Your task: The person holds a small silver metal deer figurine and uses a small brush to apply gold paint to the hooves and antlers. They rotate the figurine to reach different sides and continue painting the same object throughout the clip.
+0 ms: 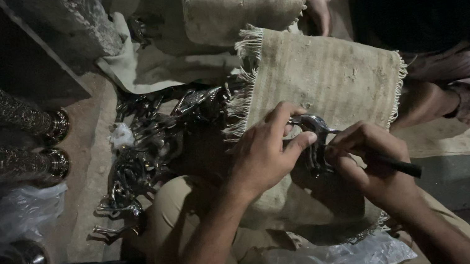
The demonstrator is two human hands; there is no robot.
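Mid-frame: left hand (263, 152) pinched the shiny casting (310, 129) shut-fisted; right hand (371, 160) gripped a dark tool (401, 167) pen-fashion; firm bracing over the mat (333, 78) seemed wise

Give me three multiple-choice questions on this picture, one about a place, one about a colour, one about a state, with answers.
1. Where is the heap of metal parts?
A. left of the fringed mat
B. on the red cloth
C. inside the plastic bag

2. What colour is the tool?
A. yellow
B. black
C. white

3. What is the left hand doing?
A. lying flat
B. pointing away
C. holding the shiny metal piece

Answers: 1 A, it lies beside the mat; 2 B, dark handle in the right hand; 3 C, fingers close around it.
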